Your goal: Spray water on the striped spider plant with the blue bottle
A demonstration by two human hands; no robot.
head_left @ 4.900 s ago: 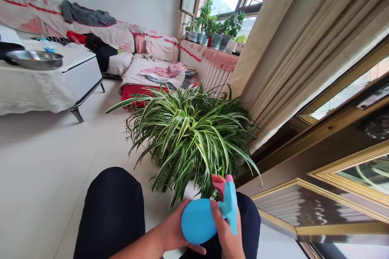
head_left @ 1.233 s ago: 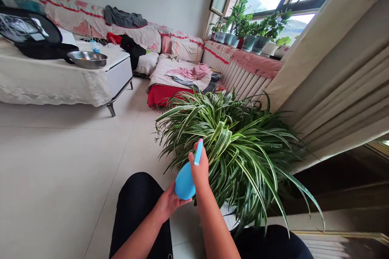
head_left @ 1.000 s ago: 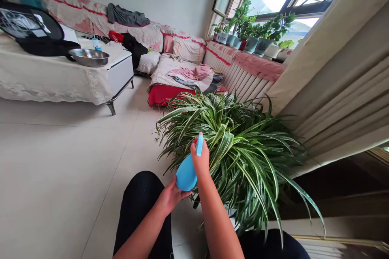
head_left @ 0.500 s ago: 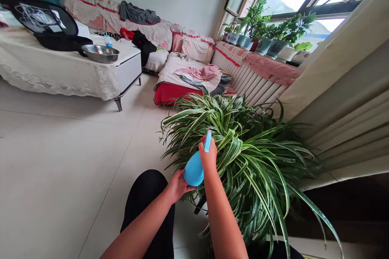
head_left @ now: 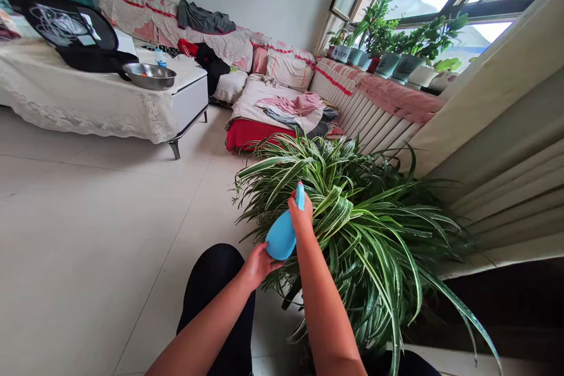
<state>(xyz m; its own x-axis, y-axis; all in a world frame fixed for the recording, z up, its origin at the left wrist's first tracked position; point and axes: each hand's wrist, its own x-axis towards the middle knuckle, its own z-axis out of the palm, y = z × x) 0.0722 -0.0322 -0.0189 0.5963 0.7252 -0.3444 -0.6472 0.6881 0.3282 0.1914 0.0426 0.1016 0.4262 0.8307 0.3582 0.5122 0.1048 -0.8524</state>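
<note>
A blue spray bottle (head_left: 281,237) is tilted over the near side of a large spider plant (head_left: 339,211) with green and cream striped leaves. My right hand (head_left: 301,211) is wrapped round the bottle's neck and trigger head, whose pink nozzle points away from me. Under the rounded base, my left hand (head_left: 259,266) supports the bottle with its fingers curled against it. Water drops glisten on some of the leaves. The plant's pot is hidden beneath the foliage.
A table with a lace cloth (head_left: 88,100) stands at the left, bearing a steel bowl (head_left: 150,77) and an open black case (head_left: 73,29). Potted plants (head_left: 388,61) line the windowsill. A curtain (head_left: 497,158) hangs at the right; clothes lie on the sofa (head_left: 264,94).
The bottle and both hands have risen slightly, and the bottle leans a little more. The whole view has shifted slightly. Both hands keep their hold.
</note>
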